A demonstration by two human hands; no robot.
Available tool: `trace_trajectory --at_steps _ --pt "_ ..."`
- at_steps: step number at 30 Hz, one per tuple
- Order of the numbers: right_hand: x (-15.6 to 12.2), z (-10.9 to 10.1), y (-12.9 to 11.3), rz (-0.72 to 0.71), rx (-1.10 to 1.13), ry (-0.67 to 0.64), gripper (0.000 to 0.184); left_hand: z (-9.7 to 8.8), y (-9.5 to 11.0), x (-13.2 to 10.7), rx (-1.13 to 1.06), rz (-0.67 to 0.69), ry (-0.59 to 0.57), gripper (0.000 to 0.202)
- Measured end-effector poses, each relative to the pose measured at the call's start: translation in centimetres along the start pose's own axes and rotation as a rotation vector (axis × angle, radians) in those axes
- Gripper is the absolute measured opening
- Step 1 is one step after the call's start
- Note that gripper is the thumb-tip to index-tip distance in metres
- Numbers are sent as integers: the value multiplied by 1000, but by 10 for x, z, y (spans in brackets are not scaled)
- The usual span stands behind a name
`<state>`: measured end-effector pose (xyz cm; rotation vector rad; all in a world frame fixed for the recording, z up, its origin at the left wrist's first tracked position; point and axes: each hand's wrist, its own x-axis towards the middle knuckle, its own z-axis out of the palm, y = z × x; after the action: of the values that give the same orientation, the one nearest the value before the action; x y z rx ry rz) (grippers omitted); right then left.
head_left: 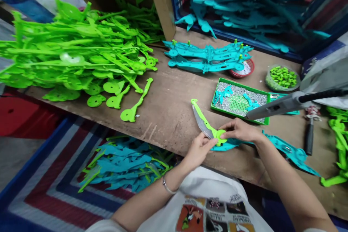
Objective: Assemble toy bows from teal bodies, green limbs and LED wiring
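Observation:
My left hand [199, 148] pinches the base of a thin metal blade [200, 122] that lies under a lime green plastic arm [204, 119]. With its fingers closed, my right hand [239, 130] presses the green arm's round end [220, 137] onto a teal plastic handle piece [285, 148] lying on the wooden bench [168, 112]. Both hands meet at that round pivot, close to the bench's front edge.
A big heap of green plastic arms [76, 50] fills the bench's left. Stacked teal assemblies [209, 56] lie behind. A green tray of small screws [240, 101], a bowl of green bits [282, 77], a hanging power screwdriver [282, 104] and a hand screwdriver [309, 136] sit right.

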<state>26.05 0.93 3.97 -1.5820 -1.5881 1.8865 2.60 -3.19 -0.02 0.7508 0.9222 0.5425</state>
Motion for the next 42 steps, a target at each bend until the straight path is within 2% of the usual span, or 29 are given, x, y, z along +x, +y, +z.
trace_trajectory --at_steps 2,4,8,10,12,13,14,16,18,20,22,24,27,29,31,36,42 --pt "-9 -1 2 -41 -102 55 47 -8 5 -3 128 -89 -33 47" --pt "-19 1 3 -76 -216 155 44 -19 13 -3 289 -110 -34 45" --pt "-50 14 3 -12 -436 448 33 -42 34 4 521 2 45 42" --pt "-68 20 4 85 -497 644 40 -45 43 6 583 146 145 36" --pt "-79 21 5 145 -471 901 42 -41 48 6 695 379 242 26" --pt "-81 21 6 127 -415 1027 46 -36 48 5 769 512 256 20" --pt "-80 19 5 71 -337 1128 56 -30 47 3 845 647 233 16" --pt "-72 16 1 -115 -152 1234 75 -18 40 0 993 882 88 24" --pt "-63 13 -8 -260 13 1228 74 -9 30 -2 1139 1010 -75 46" --pt "-56 9 -22 -315 117 1182 62 -5 19 -2 1281 1022 -134 63" --pt "-52 3 -35 -379 167 1142 50 -4 10 -2 1386 992 -128 66" --pt "-45 -7 -45 -498 191 1154 42 -5 3 -1 1457 979 -110 58" --pt "-23 -27 -48 -625 212 1305 33 -4 -5 -1 1507 1007 -44 48" --pt "-2 -40 -42 -643 219 1417 32 -2 -10 0 1501 1040 12 45" --pt "16 -50 -33 -666 230 1460 33 -2 -15 1 1496 1054 39 46" --pt "41 -61 -14 -653 225 1438 38 -3 -21 3 1515 1073 62 45" --pt "49 -62 -11 -713 273 1430 36 0 -19 4 1489 1136 102 42"
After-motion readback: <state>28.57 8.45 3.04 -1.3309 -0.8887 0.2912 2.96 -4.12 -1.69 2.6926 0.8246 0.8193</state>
